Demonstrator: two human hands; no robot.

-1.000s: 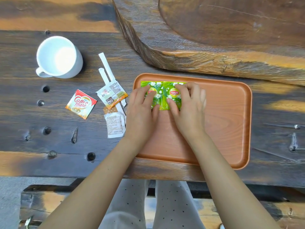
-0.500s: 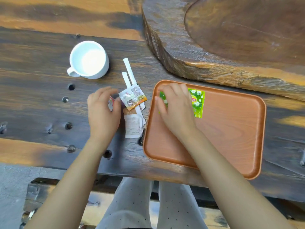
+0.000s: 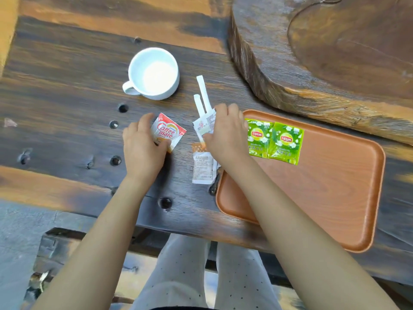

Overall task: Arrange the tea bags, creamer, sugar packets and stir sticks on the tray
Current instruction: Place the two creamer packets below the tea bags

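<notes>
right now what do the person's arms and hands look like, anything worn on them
Both arms are bare as far as the view shows: no sleeves, watch, bracelets, rings or gloves on the left hand or right hand. Nails look short and unpainted.

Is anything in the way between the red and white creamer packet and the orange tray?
Yes. The left hand is on the red and white creamer packet. Between it and the orange wooden tray lie the pile of white sugar packets, the white stir sticks and the right hand.
</notes>
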